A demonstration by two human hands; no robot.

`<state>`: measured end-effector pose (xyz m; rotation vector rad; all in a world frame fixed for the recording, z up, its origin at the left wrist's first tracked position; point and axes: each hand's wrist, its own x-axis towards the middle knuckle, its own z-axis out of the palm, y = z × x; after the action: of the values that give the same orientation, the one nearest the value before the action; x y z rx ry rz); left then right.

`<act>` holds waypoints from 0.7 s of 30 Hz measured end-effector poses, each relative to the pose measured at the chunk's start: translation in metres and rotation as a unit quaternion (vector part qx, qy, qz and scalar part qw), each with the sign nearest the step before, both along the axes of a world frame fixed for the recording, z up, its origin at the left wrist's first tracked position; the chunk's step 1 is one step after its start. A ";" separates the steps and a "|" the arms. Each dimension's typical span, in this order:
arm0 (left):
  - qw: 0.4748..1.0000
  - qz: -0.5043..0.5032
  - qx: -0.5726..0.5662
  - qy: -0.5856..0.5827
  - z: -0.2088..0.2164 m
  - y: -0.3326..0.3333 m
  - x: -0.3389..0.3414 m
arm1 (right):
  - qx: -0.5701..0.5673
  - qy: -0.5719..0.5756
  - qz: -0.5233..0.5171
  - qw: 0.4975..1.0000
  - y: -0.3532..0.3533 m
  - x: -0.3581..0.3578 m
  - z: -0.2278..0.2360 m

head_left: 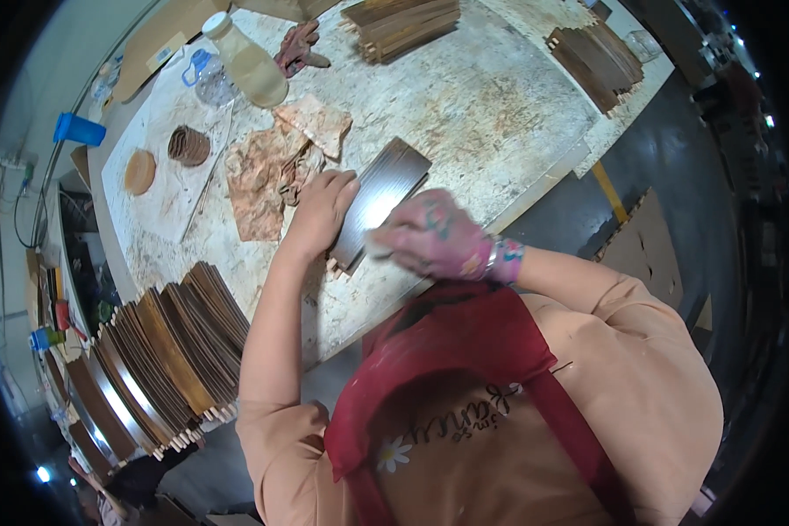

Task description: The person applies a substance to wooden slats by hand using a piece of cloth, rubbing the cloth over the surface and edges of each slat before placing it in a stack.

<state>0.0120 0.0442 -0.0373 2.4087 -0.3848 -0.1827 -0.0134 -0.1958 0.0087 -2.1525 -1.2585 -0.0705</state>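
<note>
And here at the table (491, 105), the left grip (323, 209) is bare and lies along the near-left edge of a dark board (387, 180), fingers together and bent; whether they pinch it or only steady it, I cannot tell. The board runs at a slant between the two hands, its far end reaching beyond both, light gleaming off its middle. Now the right grip (438, 232), blurred, in a pink patterned glove (472, 256), closed on a pale pad (378, 246) just over the board's near right side! Just left of the left grip sits a crumpled, brown-stained cloth (259, 180), and farther left come a ridged brown roll (188, 146) and a round tan disc (139, 172). Beyond the left grip, well apart, stands a large cloudy bottle (250, 66), a smaller clear jug (210, 83) to its left and a dark red glove (298, 46) to its right. Straight beyond the right grip, at the far side, there's a stack of brown boards (403, 28); another pile (596, 66) lies farther right. And back to the left grip: nearer the body and off to its left, a long row of boards (162, 342) stands packed together!
</note>
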 end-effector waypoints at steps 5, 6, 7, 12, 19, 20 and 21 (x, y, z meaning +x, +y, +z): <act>0.996 0.043 -0.032 0.072 0.016 -0.011 -0.005 | 0.026 -0.117 0.052 0.991 0.038 -0.008 -0.021; 0.995 0.046 -0.031 0.085 0.015 -0.010 -0.005 | 0.029 -0.108 0.045 0.993 0.033 -0.005 -0.019; 0.996 0.043 -0.014 0.078 0.014 -0.009 -0.005 | 0.036 -0.100 0.041 0.993 0.029 -0.002 -0.020; 0.997 0.023 -0.002 0.072 0.020 -0.009 -0.002 | -0.008 -0.101 -0.235 0.967 -0.057 0.048 -0.035; 0.965 0.075 0.203 -0.145 0.033 -0.079 -0.034 | 0.095 0.128 -0.183 0.970 -0.078 0.083 -0.002; 0.965 0.076 0.204 -0.149 0.027 -0.092 -0.042 | 0.092 0.158 -0.130 0.974 -0.065 0.085 0.007; 0.953 0.081 0.224 -0.185 0.015 -0.104 -0.049 | 0.059 0.108 -0.082 0.989 -0.051 0.085 0.014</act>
<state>-0.0368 -0.0602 -0.0218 2.9163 -0.3351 0.2926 0.0721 -0.2465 0.0232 -2.0950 -0.9298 0.0193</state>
